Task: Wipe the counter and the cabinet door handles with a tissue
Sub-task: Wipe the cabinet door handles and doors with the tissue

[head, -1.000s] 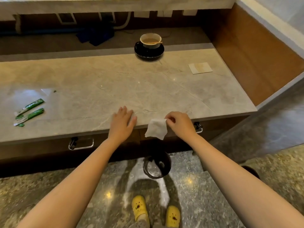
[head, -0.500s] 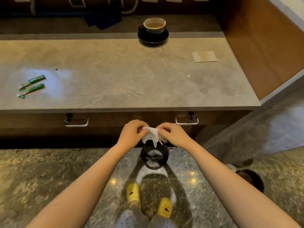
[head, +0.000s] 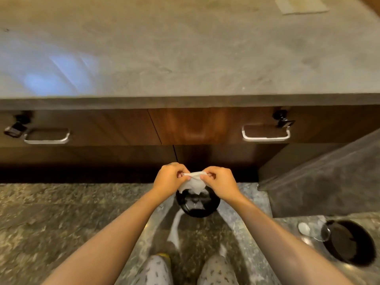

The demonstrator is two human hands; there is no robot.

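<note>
A crumpled white tissue [head: 193,183] is pinched between both hands in front of the cabinet, below the counter edge. My left hand [head: 169,177] grips its left end and my right hand [head: 220,181] grips its right end. The grey stone counter [head: 185,58] fills the upper half of the view. Under it, the brown cabinet fronts carry two metal handles: the left handle [head: 47,138] and the right handle [head: 266,134]. Both hands are well below and between the handles, touching neither.
A small black bin [head: 198,205] stands on the speckled floor directly under the tissue. A second black bin [head: 349,242] sits at the lower right beside a grey stone step [head: 329,177]. A pale card [head: 301,6] lies on the counter's far right. My knees show at the bottom.
My hands left the counter edge and dropped below it, both closing on the tissue over the bin. The view has tilted down and moved closer to the cabinet.
</note>
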